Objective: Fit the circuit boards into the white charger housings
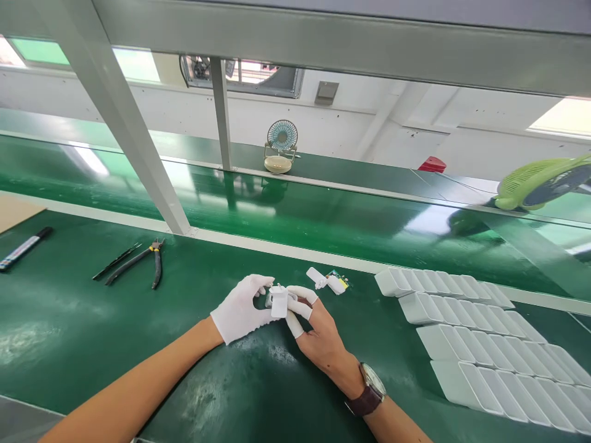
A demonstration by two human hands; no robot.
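My left hand (242, 309), in a white glove, pinches a small white plastic casing (279, 303) from its left side. On the other side, the fingers of my right hand (318, 335) are closed on the same casing; white covers sit on several of those fingers. Both hands keep the casing just above the green work surface, and its inside is partly hidden by my fingers. Beyond the right hand lie a flat white plastic piece (316, 276) and a second white piece (337, 285) beside a small green circuit board (333, 274).
Several rows of white plastic housings (471, 317) stand at the right. Cutting pliers (156, 255), tweezers (115, 263) and a marker (24, 250) lie at the left. A slanted metal post (133, 117) rises behind them. Across the belt (295, 212) stand a small fan (281, 144) and a green fan (530, 183).
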